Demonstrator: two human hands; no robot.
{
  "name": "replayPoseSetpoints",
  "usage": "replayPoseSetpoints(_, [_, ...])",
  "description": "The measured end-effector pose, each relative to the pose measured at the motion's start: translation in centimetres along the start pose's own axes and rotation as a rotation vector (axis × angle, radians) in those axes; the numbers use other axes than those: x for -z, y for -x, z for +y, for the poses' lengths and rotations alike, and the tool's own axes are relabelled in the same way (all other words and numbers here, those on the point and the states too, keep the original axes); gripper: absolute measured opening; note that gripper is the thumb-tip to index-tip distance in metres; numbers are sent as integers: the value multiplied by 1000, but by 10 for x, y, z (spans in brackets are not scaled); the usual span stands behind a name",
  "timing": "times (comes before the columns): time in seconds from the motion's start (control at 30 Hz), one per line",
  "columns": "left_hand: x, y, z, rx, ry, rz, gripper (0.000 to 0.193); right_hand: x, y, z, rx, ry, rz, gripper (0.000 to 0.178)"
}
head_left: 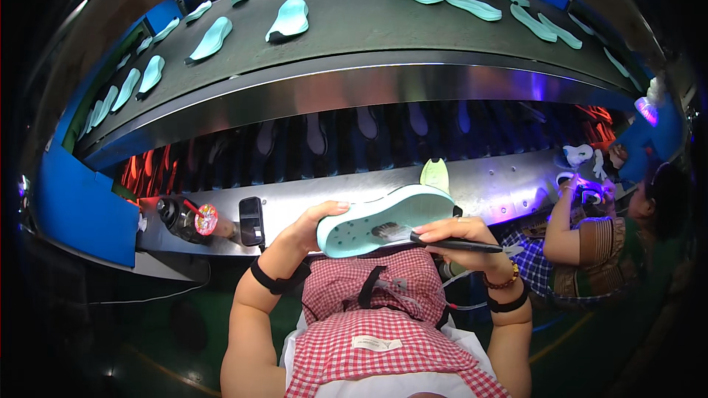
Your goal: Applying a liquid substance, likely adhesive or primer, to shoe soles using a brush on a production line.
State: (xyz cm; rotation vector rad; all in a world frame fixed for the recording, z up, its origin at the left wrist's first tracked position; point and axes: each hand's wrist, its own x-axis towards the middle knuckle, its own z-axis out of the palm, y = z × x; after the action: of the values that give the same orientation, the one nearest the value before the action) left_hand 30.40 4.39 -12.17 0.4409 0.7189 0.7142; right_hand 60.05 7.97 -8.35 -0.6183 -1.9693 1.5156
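The left hand (313, 227) grips the left end of a pale blue shoe sole (346, 234), thumb near the rim. The right hand (464, 237) is closed on a black brush (472, 246), its tip in the sole's hollow. The sole is up over the front edge of the metal shelf (501, 191). Shiny shelf stretches right; a phone (251, 221) lies left.

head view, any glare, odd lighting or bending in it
Head view: glare whitens the metal ledge beside the held sole; head view: purple light tints it further right; head view: the conveyor belt curves, and the corners go black.
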Motion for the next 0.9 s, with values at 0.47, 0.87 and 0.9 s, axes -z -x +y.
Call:
replayPoseSetpoints(0.47, [-18, -57, -49, -234, 495, -79, 90, -34, -7, 32, -263, -250, 250, 18])
replayPoseSetpoints(0.87, [-26, -56, -45, -483, 457, 186, 84, -37, 2, 5, 21, 31, 53, 18])
replayPoseSetpoints(0.9, [-36, -55, -41, -477, 456, 187, 84, -33, 0, 5, -71, -145, 86, 18])
